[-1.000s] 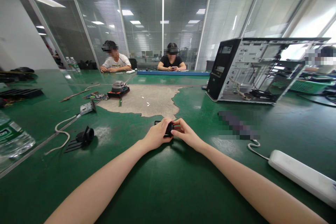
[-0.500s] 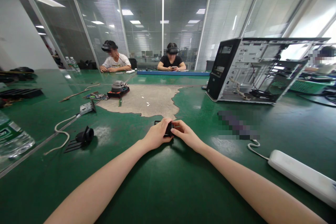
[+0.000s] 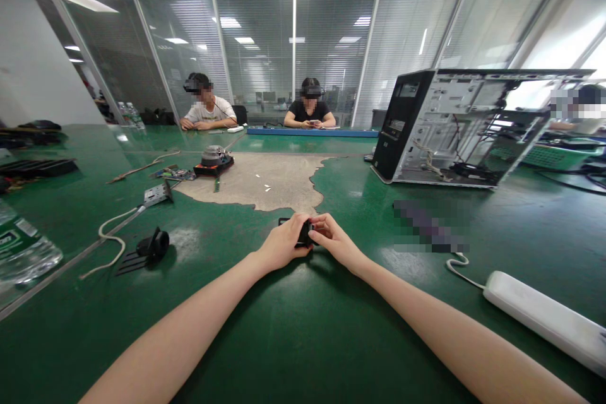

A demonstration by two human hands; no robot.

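A small black plastic part (image 3: 304, 235) is between my two hands, just above the green tabletop (image 3: 293, 328). My left hand (image 3: 286, 241) is closed around it from the left, and a black frame-like end sticks out beyond the knuckles. From the right, my right hand (image 3: 332, 238) grips the part's near edge, thumb and fingers bent onto it. Much of the part is covered by my fingers, so its exact kind does not show. Another black plastic piece (image 3: 152, 244), with a round end and long prongs, lies to the left.
An opened computer case (image 3: 440, 129) stands at the right, behind a white power strip (image 3: 544, 315). A water bottle (image 3: 26, 246) is at the left edge. A CPU cooler (image 3: 214, 161) sits beyond my hands, near a metal bracket (image 3: 158, 194). Two people sit across the table.
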